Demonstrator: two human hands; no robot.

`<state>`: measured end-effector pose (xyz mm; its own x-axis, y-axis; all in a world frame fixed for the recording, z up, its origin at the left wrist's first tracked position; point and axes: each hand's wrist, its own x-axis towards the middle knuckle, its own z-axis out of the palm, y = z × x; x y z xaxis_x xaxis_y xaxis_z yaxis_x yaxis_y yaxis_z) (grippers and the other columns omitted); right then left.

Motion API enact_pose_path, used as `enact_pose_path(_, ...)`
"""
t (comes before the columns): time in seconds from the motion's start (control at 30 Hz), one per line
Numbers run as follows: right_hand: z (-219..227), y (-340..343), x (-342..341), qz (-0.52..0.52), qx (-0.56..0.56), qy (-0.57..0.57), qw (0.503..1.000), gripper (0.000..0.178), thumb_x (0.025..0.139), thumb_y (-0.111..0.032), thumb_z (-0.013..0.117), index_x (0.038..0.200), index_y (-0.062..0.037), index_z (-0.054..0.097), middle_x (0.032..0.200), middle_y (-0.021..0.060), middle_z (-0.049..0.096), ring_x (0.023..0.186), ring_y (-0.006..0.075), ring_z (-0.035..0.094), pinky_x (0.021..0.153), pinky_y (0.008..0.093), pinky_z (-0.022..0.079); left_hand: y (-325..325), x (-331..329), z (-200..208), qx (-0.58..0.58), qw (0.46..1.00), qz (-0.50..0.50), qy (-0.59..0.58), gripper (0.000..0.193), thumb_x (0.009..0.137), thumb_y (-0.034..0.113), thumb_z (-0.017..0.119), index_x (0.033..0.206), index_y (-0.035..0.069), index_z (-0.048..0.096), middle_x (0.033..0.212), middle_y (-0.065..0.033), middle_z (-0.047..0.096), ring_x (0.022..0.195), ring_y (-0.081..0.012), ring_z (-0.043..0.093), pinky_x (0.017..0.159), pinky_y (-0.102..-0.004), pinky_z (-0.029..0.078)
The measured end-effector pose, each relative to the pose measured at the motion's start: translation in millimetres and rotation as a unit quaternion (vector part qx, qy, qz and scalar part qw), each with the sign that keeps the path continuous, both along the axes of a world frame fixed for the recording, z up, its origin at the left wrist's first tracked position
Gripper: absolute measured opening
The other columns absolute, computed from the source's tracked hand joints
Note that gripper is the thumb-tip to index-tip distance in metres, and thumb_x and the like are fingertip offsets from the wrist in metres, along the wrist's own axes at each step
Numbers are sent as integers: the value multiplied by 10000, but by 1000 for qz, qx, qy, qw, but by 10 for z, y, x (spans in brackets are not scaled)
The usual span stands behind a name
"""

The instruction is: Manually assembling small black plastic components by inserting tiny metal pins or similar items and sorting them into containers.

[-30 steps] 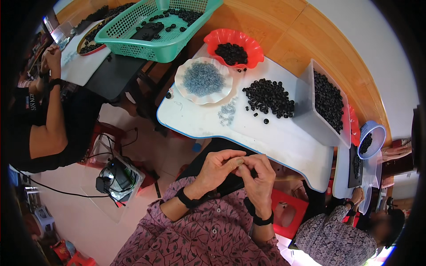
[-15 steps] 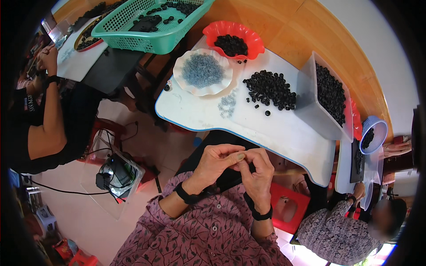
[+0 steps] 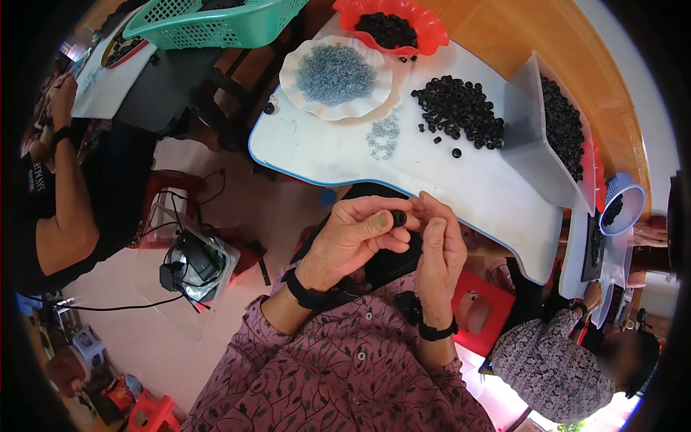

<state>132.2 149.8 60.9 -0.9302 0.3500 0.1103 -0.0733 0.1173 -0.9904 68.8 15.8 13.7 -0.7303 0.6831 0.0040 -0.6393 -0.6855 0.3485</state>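
Observation:
My left hand (image 3: 353, 234) pinches a small black ring-shaped part (image 3: 398, 217) between thumb and fingers, its hole facing up toward me. Close beside it is my right hand (image 3: 440, 252), fingers stretched toward the left fingertips and thumb raised apart; nothing shows in it. Both hands are above my lap, at the near edge of the white table (image 3: 317, 155). On the table lie a heap of black parts (image 3: 461, 111) and a small spread of clear rings (image 3: 384, 135). A white scalloped dish (image 3: 288, 83) holds many more clear pieces.
A red wavy bowl (image 3: 439, 36) and a tall clear bin (image 3: 529, 137), both with black parts, stand behind. A green basket (image 3: 216, 32) is at the far left. Co-workers sit at left (image 3: 68, 194) and right (image 3: 558, 367). A red stool (image 3: 486, 309) stands at my right.
My hands, earlier pressed together at the fingertips, have drawn slightly apart, and the black ring-shaped part now shows in the left. The right thumb has lifted. The table sits higher in the view.

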Motion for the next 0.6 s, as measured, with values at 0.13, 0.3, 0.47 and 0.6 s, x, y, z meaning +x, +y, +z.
enact_pose_path(0.13,129,-209,-34,44,-1,20,999,431,988,-162,518,1367,12,411,1241,145,546,1081,197,569,923,323,473,-41,-39,18,37,999,1,-1,380,899,174,652,1218,-23,591,1069,-188,660,856,-186,683,764,-307,600)
enact_pose_path(0.3,170,-325,-87,66,166,0,984,717,859,-175,718,1406,49,312,1300,210,503,1103,229,560,861,321,509,-42,1,97,-26,999,32,-5,324,896,90,656,1193,-32,615,989,-133,675,787,-139,659,716,-239,565)
enact_pose_path(0.47,57,-445,-170,-1,80,-17,997,678,828,-150,760,1341,60,368,1202,214,581,931,146,609,762,251,520,-42,17,76,-49,997,48,19,327,866,85,688,1162,-38,623,860,-45,643,764,-111,629,731,-234,552)
enact_pose_path(0.6,48,-423,-192,2,57,-5,998,583,845,-139,744,1284,63,417,1134,190,622,893,121,616,757,236,514,-11,29,165,-53,996,64,14,329,870,109,696,1151,-47,623,804,-25,632,746,-97,623,716,-217,550)
